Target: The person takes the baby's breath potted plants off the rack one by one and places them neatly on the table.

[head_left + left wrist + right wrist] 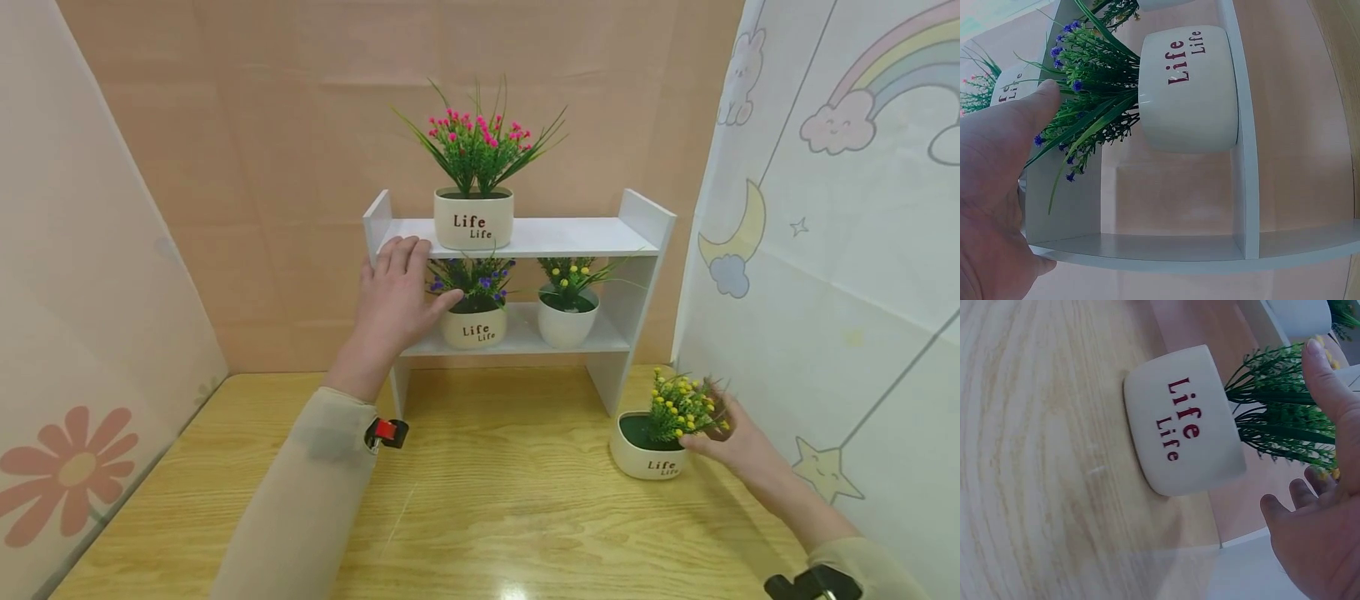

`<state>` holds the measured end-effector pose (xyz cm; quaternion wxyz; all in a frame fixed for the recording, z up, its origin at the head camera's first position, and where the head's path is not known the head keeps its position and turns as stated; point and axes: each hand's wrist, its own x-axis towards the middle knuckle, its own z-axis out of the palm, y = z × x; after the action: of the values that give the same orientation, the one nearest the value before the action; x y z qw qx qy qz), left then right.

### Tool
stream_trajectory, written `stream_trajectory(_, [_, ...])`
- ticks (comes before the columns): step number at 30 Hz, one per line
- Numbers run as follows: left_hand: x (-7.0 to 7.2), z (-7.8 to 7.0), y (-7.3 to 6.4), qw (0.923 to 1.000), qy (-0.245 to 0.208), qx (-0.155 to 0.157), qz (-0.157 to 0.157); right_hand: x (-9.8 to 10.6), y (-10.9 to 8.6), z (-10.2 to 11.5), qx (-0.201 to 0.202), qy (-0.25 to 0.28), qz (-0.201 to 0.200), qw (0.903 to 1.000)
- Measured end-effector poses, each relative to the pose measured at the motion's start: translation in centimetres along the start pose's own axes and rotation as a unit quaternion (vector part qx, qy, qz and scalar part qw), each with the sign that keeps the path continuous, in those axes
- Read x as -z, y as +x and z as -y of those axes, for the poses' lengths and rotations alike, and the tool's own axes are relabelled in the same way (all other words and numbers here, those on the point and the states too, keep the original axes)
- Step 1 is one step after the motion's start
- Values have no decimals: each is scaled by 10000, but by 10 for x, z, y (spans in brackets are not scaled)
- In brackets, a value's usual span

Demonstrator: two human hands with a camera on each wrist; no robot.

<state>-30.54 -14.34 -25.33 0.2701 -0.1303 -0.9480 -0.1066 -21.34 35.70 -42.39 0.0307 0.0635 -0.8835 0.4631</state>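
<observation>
My left hand (396,292) rests at the upper left corner of a white two-tier shelf (570,237), fingers over the top board and thumb stretched out. Just under that thumb, on the lower board, sits a cream "Life" pot (1188,90) with blue-purple flowers (1072,87). At the right, my right hand (742,446) is around the yellow flowers (678,408) of another cream "Life" pot (1185,422). Its thumb and fingers are spread on either side of the plant. This pot stands upright on the wooden table (487,483), right of the shelf.
A "Life" pot (474,221) with pink flowers stands on the top board. A rounder white pot (567,325) with yellow flowers is on the lower board. Patterned panels (847,275) flank the table on both sides, and a tan backdrop (300,167) hangs behind.
</observation>
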Motion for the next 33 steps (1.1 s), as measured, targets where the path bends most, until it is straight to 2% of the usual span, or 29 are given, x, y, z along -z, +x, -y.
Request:
stream_trajectory(3, [0, 1, 0, 10000, -9, -1, 12, 4, -1, 5, 353, 20, 13, 9994])
stream_trajectory(7, [0, 1, 0, 10000, 8, 13, 58, 9, -1, 12, 810, 348, 95, 9961])
stream_trajectory(10, [0, 1, 0, 10000, 18, 12, 59, 12, 0, 19, 1005, 503, 144, 9936])
stream_trajectory(16, [0, 1, 0, 10000, 15, 27, 71, 18, 2, 37, 1114, 514, 93, 9924])
stream_trajectory(21, [1, 1, 0, 10000, 25, 31, 67, 26, 3, 54, 1185, 239, 34, 9927])
stream_trajectory(27, [0, 1, -1, 10000, 52, 32, 54, 35, 6, 84, 1255, -91, -78, 9920])
stream_trajectory(33, [1, 0, -1, 10000, 70, 30, 62, 36, 10, 116, 1535, -178, -94, 9879])
